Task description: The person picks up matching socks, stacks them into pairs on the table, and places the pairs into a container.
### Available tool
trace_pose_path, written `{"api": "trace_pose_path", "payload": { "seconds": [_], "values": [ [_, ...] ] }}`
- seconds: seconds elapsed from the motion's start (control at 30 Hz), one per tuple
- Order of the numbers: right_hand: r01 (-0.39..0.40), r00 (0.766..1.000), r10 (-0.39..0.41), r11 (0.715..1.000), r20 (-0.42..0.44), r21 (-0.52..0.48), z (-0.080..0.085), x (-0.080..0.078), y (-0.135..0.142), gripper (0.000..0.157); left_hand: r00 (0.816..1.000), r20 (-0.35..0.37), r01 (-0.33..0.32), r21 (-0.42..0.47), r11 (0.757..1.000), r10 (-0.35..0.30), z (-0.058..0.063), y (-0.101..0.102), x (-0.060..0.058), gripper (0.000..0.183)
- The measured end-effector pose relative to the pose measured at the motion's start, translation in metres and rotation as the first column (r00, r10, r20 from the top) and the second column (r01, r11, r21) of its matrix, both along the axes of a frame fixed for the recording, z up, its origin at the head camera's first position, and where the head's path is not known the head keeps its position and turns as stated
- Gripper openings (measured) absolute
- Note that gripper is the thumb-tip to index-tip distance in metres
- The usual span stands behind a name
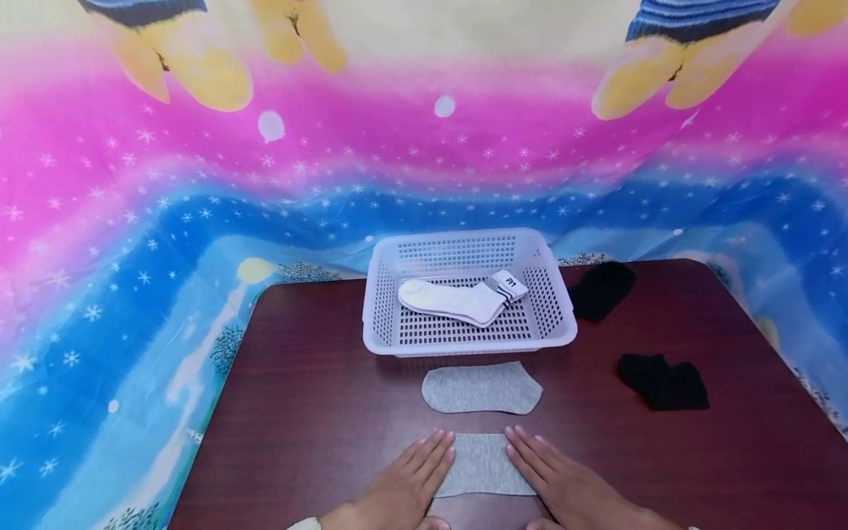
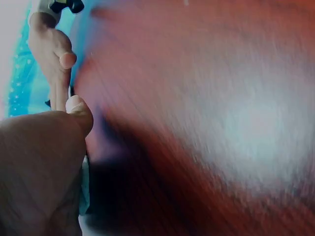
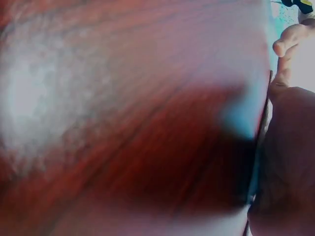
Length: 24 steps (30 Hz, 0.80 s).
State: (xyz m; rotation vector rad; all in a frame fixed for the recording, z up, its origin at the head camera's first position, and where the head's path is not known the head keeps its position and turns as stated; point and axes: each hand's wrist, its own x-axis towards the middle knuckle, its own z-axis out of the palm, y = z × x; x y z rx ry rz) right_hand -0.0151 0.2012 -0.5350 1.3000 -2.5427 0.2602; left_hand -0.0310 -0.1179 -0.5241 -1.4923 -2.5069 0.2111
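In the head view a grey sock (image 1: pixel 486 465) lies flat on the table near its front edge. My left hand (image 1: pixel 407 478) rests with straight fingers on the sock's left end. Mirroring it, my right hand (image 1: pixel 563 478) presses the right end with its fingers straight. Just beyond lies a second grey sock (image 1: pixel 482 389), flat and apart from both hands. Each wrist view mostly shows tabletop, with the left hand (image 2: pixel 39 162) at the left side of its own view and the right hand (image 3: pixel 288 157) at the right side of its own.
A white perforated basket (image 1: pixel 470 344) stands at the back middle, holding white socks (image 1: pixel 457 300) with black stripes. To the right lie a crumpled black sock (image 1: pixel 665 383) and another black piece (image 1: pixel 604 289) beside the basket. A patterned cloth (image 1: pixel 424 162) hangs behind the dark red table (image 1: pixel 298 383).
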Motion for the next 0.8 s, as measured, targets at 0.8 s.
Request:
{"api": "trace_pose_path", "payload": {
  "seconds": [0.8],
  "values": [
    [0.048,0.999,-0.048,0.999,0.010,-0.008,0.005,0.001,0.001,0.088,0.995,0.071,-0.061,-0.027,0.998,0.063,0.005,0.018,0.007,0.085]
  ]
}}
